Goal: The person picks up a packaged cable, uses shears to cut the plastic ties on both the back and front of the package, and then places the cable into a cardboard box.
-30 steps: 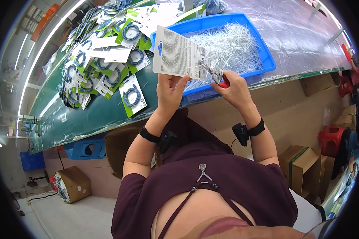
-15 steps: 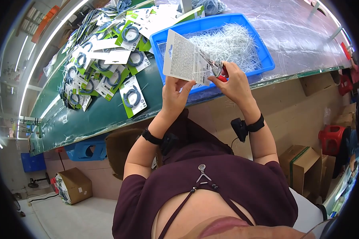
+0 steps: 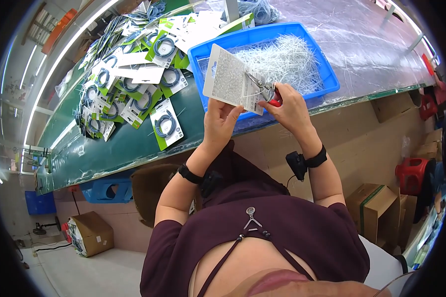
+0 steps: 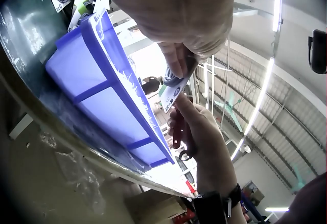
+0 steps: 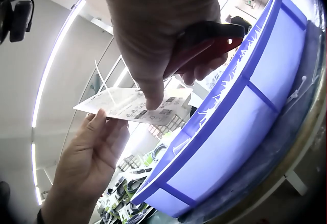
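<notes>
In the head view my left hand (image 3: 219, 123) pinches the lower edge of a printed white card (image 3: 228, 81), back side up. A coiled grey cable (image 4: 171, 78) shows on the card's other face in the left wrist view. My right hand (image 3: 293, 110) grips red-handled pliers (image 3: 276, 101), their metal jaws over the card's right part. In the right wrist view the thumb of the right hand (image 5: 163, 35) touches the card (image 5: 143, 104), and a thin white tie (image 5: 104, 83) stands up from it.
Just beyond the hands lies a blue tray (image 3: 332, 81) holding a heap of thin white strips (image 3: 292, 59). Many carded cables (image 3: 166, 123) are piled at the left of the green table (image 3: 84, 158). Cardboard boxes (image 3: 376, 208) and a red stool (image 3: 410, 173) stand below at right.
The card has tilted and come slightly nearer the body, with the left hand moving a little right and down. The pliers have shifted with it and stay over its right part.
</notes>
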`<action>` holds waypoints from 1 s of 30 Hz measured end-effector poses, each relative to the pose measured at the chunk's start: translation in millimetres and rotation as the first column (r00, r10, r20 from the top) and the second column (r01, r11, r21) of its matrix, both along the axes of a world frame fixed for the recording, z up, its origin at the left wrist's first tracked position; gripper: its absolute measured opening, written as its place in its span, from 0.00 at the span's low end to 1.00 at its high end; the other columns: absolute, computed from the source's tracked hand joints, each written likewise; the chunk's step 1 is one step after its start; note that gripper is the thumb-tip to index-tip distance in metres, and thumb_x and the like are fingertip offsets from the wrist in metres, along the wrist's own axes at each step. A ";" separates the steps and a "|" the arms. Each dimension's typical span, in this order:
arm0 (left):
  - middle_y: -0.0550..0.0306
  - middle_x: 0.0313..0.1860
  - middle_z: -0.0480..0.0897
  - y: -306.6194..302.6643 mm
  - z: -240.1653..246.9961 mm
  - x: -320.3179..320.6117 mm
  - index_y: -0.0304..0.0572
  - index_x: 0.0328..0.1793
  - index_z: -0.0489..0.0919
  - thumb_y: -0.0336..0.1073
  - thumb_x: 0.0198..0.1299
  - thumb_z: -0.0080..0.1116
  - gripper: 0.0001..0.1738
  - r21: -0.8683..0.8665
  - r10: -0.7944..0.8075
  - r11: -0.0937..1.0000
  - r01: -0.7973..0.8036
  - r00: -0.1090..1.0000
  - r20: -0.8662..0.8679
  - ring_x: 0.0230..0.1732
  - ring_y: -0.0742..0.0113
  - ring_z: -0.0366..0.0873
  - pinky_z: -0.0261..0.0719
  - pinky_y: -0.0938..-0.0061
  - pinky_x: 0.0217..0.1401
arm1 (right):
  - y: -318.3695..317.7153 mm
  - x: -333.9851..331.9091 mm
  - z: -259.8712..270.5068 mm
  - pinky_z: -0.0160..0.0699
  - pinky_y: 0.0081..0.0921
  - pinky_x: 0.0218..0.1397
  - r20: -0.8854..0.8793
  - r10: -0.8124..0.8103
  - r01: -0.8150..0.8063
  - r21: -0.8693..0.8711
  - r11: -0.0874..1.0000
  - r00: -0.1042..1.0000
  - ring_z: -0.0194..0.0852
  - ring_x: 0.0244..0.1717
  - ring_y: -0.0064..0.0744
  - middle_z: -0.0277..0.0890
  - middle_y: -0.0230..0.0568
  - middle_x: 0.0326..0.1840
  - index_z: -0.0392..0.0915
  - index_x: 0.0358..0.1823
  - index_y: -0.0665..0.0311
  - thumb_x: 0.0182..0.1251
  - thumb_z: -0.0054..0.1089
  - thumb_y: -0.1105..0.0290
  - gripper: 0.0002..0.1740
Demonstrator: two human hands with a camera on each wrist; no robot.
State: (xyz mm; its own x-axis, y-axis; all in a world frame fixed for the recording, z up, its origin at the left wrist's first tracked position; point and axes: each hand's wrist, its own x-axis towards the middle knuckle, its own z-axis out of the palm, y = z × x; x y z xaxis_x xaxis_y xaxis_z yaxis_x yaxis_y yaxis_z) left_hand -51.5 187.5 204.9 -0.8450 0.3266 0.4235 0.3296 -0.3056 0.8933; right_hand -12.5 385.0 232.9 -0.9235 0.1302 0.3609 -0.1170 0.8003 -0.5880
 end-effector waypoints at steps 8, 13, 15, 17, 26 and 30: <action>0.43 0.51 0.78 1.8 0.1 -0.1 0.29 0.61 0.60 0.22 0.64 0.56 0.23 -0.072 0.036 0.997 -0.039 0.998 -0.046 0.50 0.60 0.82 0.83 0.68 0.53 | 2.0 -0.7 -9.2 0.72 0.39 0.37 -0.077 -0.004 0.002 -0.027 1.000 0.997 0.75 0.34 0.50 0.75 0.49 0.33 0.75 0.39 0.71 0.55 0.71 0.53 0.26; 0.43 0.49 0.79 2.0 3.9 -4.6 0.30 0.58 0.61 0.23 0.64 0.55 0.20 -0.090 -0.001 0.996 0.002 1.000 0.012 0.46 0.62 0.83 0.83 0.70 0.49 | 7.4 1.3 -13.5 0.72 0.38 0.37 0.039 -0.011 0.010 0.031 0.999 0.999 0.75 0.34 0.50 0.75 0.49 0.32 0.76 0.41 0.70 0.55 0.71 0.53 0.26; 0.43 0.49 0.80 3.0 5.9 -7.4 0.31 0.58 0.61 0.23 0.65 0.55 0.19 -0.056 -0.002 0.998 0.003 1.000 0.016 0.45 0.63 0.83 0.83 0.71 0.47 | 11.6 2.1 -15.2 0.72 0.38 0.38 0.082 -0.019 0.015 0.045 0.999 0.996 0.75 0.35 0.49 0.74 0.48 0.32 0.76 0.44 0.70 0.54 0.72 0.55 0.26; 0.43 0.49 0.80 1.3 5.2 -4.7 0.32 0.58 0.62 0.23 0.65 0.55 0.19 -0.045 0.007 0.999 -0.006 0.999 0.032 0.44 0.63 0.83 0.83 0.71 0.46 | 10.4 11.1 -16.9 0.72 0.37 0.38 0.118 -0.013 0.007 0.047 0.999 0.993 0.75 0.35 0.48 0.74 0.48 0.33 0.76 0.45 0.69 0.54 0.72 0.55 0.27; 0.44 0.49 0.80 3.0 8.5 -6.7 0.33 0.57 0.61 0.22 0.65 0.54 0.18 0.013 0.027 1.000 -0.027 0.999 0.023 0.44 0.62 0.83 0.83 0.72 0.47 | 3.4 27.9 -7.2 0.73 0.34 0.40 -0.063 0.131 -0.128 0.043 0.991 0.989 0.73 0.36 0.41 0.72 0.43 0.35 0.74 0.51 0.67 0.52 0.74 0.58 0.30; 0.45 0.49 0.80 4.2 7.8 -4.6 0.32 0.57 0.61 0.23 0.65 0.54 0.19 -0.007 0.035 0.999 -0.035 0.999 -0.005 0.44 0.64 0.83 0.83 0.72 0.47 | 0.1 26.9 -4.8 0.74 0.33 0.40 -0.040 0.137 -0.136 0.035 0.990 0.990 0.73 0.35 0.41 0.72 0.43 0.34 0.75 0.51 0.67 0.52 0.74 0.57 0.30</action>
